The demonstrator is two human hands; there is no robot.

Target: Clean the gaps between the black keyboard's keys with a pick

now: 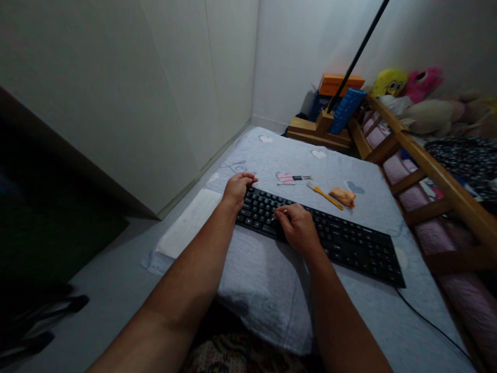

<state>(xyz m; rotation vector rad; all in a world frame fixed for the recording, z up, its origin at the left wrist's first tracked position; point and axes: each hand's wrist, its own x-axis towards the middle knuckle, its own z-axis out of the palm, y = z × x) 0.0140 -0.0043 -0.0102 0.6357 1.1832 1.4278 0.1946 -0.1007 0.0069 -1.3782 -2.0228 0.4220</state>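
A black keyboard (349, 243) lies at a slant on the cloth-covered surface. My left hand (236, 190) is at its left end, fingers curled around the far corner and steadying it. Over the left-middle keys, my right hand (298, 225) is closed in a pinch on a thin, pale stick that looks like a cotton swab (274, 218); its tip is close to the keys, and whether it touches them is unclear. Beyond the keyboard lie a yellow-handled brush (328, 197), a crumpled orange-brown cloth (343, 197), a black-handled metal tool (298, 177) and a pink-and-white item (286, 177).
A pale flat board or pad (188, 220) lies left of the keyboard. The keyboard's cable (430, 324) runs off to the lower right. A wooden bed rail (435, 176) borders the right side; a white cabinet (174, 77) stands left. A black pole (357, 57) rises at the back.
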